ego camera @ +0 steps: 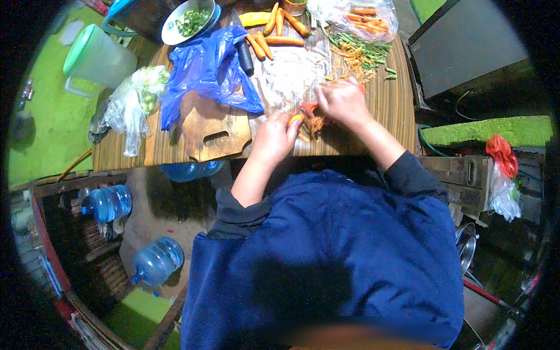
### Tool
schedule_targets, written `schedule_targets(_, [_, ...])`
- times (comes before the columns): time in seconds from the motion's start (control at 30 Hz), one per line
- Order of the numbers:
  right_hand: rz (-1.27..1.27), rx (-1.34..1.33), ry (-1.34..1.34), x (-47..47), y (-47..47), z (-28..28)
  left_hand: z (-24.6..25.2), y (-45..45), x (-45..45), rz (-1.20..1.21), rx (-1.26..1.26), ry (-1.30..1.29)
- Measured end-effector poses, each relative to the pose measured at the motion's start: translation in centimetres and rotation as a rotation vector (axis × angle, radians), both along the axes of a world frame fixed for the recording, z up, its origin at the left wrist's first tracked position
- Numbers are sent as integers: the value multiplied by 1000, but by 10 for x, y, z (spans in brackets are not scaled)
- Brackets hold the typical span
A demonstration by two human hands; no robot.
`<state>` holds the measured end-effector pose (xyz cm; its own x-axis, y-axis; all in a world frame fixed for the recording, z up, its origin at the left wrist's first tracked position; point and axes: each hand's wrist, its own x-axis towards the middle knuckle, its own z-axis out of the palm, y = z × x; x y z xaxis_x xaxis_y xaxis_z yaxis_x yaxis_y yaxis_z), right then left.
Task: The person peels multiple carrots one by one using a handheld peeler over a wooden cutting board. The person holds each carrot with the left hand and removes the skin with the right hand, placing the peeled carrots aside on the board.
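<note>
Near the front edge of the wood-grain table [396,113], my left hand [275,134] grips a carrot [296,118], whose end shows past the thumb. My right hand [343,101] is closed around a red peeler [309,107], held against or close to that carrot; the exact contact is hidden. Orange peelings [316,126] lie beneath the peeler. More peelings [350,54] are heaped with cut green beans [372,53] beyond my right hand. Several whole carrots [284,41] rest at the far side, by a pale wet-looking patch on the tabletop.
To the left are a wooden cutting board [218,124], a blue plastic bag [205,65], a black-handled knife [245,57] and a bowl of chopped greens [191,22]. A bag of carrots [369,22] lies far right. Large water bottles [158,261] lie on the floor.
</note>
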<state>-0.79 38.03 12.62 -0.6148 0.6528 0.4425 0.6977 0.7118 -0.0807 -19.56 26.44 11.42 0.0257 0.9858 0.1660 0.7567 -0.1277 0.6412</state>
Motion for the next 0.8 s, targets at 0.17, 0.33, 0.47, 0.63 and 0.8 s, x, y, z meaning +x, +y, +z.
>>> schedule_targets(0.17, [-283,136,-259,6,9,-1,1,2,-3,-3,-21,-58])
schedule_targets(0.33, [14,-117,-40,4,4,-2,4,4,-4,-14,-73,-75])
schedule_targets(0.47, [-318,-175,-26,10,14,-4,22,7,-23,26,-98,-236])
schedule_targets(0.63, [-448,-149,176,52,48,-6,60,53,-56,118,379,-82])
schedule_targets(0.8, [-532,-235,390,84,42,-16,50,76,-22,103,308,245])
